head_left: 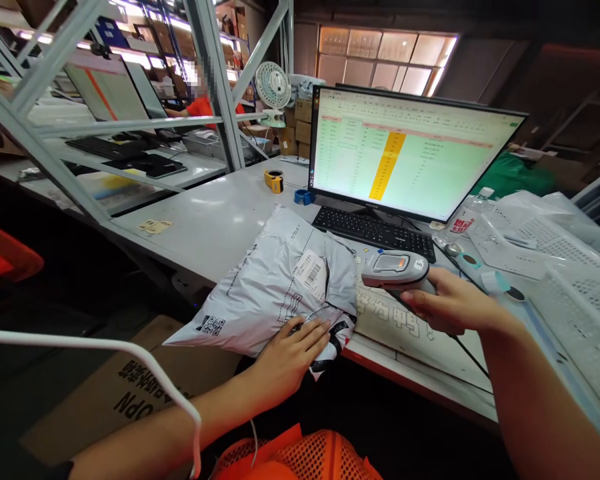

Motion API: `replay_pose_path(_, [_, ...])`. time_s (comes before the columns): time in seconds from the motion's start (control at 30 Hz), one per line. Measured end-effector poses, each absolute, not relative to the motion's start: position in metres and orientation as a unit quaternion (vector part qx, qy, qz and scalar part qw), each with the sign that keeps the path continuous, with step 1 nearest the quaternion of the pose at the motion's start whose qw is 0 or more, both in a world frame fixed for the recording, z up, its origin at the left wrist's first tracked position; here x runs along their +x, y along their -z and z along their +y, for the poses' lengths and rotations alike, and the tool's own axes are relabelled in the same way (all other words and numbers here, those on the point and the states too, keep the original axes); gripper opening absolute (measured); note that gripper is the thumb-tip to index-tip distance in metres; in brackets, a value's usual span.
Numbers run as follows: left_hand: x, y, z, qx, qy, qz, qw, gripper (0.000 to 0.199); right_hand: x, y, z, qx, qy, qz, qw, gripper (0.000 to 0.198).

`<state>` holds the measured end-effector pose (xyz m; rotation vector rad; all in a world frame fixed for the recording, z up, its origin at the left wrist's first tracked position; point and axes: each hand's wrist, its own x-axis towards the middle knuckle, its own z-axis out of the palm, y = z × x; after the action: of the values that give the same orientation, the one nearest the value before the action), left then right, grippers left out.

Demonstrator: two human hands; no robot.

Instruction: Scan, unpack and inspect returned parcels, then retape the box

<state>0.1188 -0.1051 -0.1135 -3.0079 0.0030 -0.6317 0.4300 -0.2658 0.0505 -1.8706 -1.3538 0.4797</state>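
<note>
Ok so from my remote seat this looks roughly mid-job, imo; the parcel shows no opening on the side I can see, its white label is on and facing up, and I've got the scanner raised in my right hand, in front of the monitor; what's left is harder to call, since the scanner sits beside the parcel rather than over the label; no idea if a read has gone through, the monitor's text is too small.

Grip check: my right hand is wrapped round the scanner's handle; my left hand has its fingers laid over the parcel's near side, thumb hidden, so I can't tell if it's pinching or only pressing.

The parcel's in front of the monitor and off to its left, partly overhanging the desk; it's a pale grey plastic mailer, wrinkled and puffy, with a QR code near one pointy corner.
</note>
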Motion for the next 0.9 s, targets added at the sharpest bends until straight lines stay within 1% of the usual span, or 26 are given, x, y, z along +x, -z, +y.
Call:
replay_pose_path(0.03, [0.119, 0.114, -0.105, -0.977, 0.213, 0.001, 0.031, 0.044, 0.437, -0.046, -0.264, -0.749, -0.184, -0.538, 0.341, 0.045])
replay_pose_path(0.1, [0.119, 0.116, -0.104, -0.975, 0.220, 0.000, 0.022, 0.048, 0.455, -0.030, -0.262, -0.805, -0.129, -0.518, 0.259, 0.044])
replay_pose_path(0.2, [0.120, 0.117, -0.102, -0.977, 0.211, 0.002, 0.010, 0.052, 0.489, 0.002, -0.262, -0.905, -0.030, -0.398, 0.144, 0.046])
replay_pose_path(0.27, [0.120, 0.118, -0.100, -0.978, 0.210, 0.006, 0.009, 0.053, 0.507, 0.025, -0.265, -0.949, -0.001, -0.305, 0.076, 0.050])
replay_pose_path(0.33, [0.120, 0.118, -0.099, -0.977, 0.215, 0.010, 0.010, 0.052, 0.517, 0.045, -0.268, -0.971, 0.006, -0.236, 0.040, 0.053])
replay_pose_path(0.47, [0.120, 0.119, -0.098, -0.975, 0.220, 0.013, 0.013, 0.053, 0.519, 0.070, -0.272, -0.979, 0.004, -0.201, 0.023, 0.054])
replay_pose_path(0.53, [0.120, 0.118, -0.098, -0.974, 0.227, 0.013, 0.012, 0.053, 0.522, 0.072, -0.274, -0.978, 0.005, -0.209, 0.027, 0.058])
replay_pose_path(0.6, [0.120, 0.117, -0.098, -0.972, 0.232, 0.013, 0.013, 0.053, 0.530, 0.065, -0.275, -0.977, 0.011, -0.211, 0.036, 0.063])
replay_pose_path(0.67, [0.120, 0.118, -0.098, -0.972, 0.234, 0.012, 0.012, 0.054, 0.541, 0.049, -0.274, -0.975, 0.035, -0.215, 0.046, 0.064])
replay_pose_path(0.8, [0.120, 0.125, -0.097, -0.974, 0.226, -0.001, -0.002, 0.064, 0.558, 0.016, -0.245, -0.958, 0.095, -0.269, 0.030, 0.059])
replay_pose_path(0.9, [0.120, 0.131, -0.096, -0.975, 0.221, -0.009, -0.013, 0.072, 0.565, 0.013, -0.206, -0.945, 0.074, -0.319, 0.013, 0.054])
